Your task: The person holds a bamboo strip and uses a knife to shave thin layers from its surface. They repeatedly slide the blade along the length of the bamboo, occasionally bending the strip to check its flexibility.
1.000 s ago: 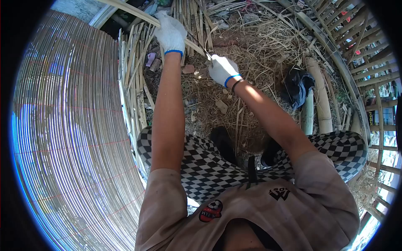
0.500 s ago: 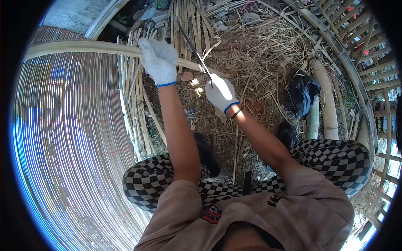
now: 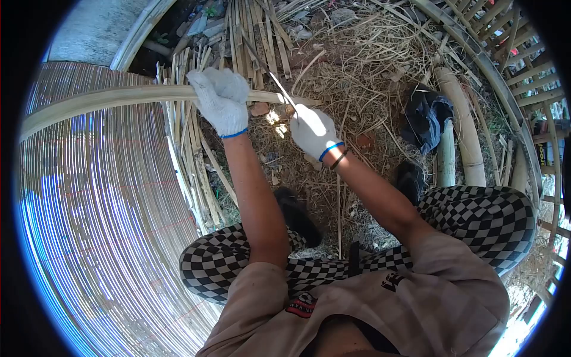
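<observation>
My left hand (image 3: pixel 221 100), in a white glove with a blue cuff, is wrapped round a long pale bamboo strip (image 3: pixel 119 97). The strip curves away to the left edge and its right end reaches my other glove. My right hand (image 3: pixel 313 128), gloved too and partly sunlit, is closed on a long thin dark blade (image 3: pixel 271 72) that points up and to the left. The blade lies across the strip close to the right hand. The handle is hidden inside the glove.
A slatted bamboo screen (image 3: pixel 113 202) fills the left side. Split bamboo strips (image 3: pixel 253 35) lie at the top, shavings (image 3: pixel 369 77) cover the ground. On the right are a dark cloth (image 3: pixel 425 119), a bamboo pole (image 3: pixel 461 128) and a lattice (image 3: pixel 538 89).
The left part of the strip has dropped lower and bends more. A curled shaving that stood by the blade now lies away from it. My left hand has shifted slightly left.
</observation>
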`<state>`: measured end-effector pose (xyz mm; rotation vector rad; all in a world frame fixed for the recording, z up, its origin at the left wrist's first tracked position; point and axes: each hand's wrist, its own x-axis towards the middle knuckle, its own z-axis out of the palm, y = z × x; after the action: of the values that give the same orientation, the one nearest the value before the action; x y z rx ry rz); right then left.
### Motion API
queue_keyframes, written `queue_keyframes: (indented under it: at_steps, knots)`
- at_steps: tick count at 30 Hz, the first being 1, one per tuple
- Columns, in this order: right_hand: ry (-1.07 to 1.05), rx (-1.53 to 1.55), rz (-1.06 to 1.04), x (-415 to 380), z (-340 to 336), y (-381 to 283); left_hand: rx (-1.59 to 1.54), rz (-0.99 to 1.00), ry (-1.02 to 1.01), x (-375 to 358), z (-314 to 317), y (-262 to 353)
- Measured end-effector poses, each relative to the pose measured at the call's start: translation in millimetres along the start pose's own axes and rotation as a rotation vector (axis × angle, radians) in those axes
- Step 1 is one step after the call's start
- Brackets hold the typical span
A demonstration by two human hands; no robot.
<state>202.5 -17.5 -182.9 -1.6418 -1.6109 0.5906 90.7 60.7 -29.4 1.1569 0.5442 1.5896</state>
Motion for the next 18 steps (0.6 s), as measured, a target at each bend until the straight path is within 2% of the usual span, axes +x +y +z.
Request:
queue_keyframes:
  at_steps: [2, 5, 8, 10, 13, 15, 16, 18]
  knots:
    - [0.115, 0.079, -0.066, -2, 8, -2, -0.022, 0.005, -0.057, -1, -7, 0]
    - [-0.166, -0.120, 0.170, -5, 25, 57, -0.016, 0.012, -0.115, 2, -11, 3]
    - [-0.250, -0.241, 0.218, -12, 40, 105, -0.040, 0.007, -0.138, 2, -18, 3]
    - [-0.255, -0.226, 0.249, -7, 39, 96, -0.048, 0.005, -0.098, 1, -11, 4]
    - [-0.279, -0.065, 0.376, -7, 45, 94, 0.082, 0.051, 0.173, -7, 18, 7]
    - [-0.229, -0.013, 0.387, 1, 39, 92, 0.091, 0.124, 0.151, -4, 31, 19]
    - [-0.184, -0.095, 0.302, 5, 24, 83, 0.101, 0.150, 0.142, -1, 36, 24]
    - [-0.088, -0.053, 0.300, 23, 2, 66, 0.047, 0.208, -0.056, 17, 46, 43]
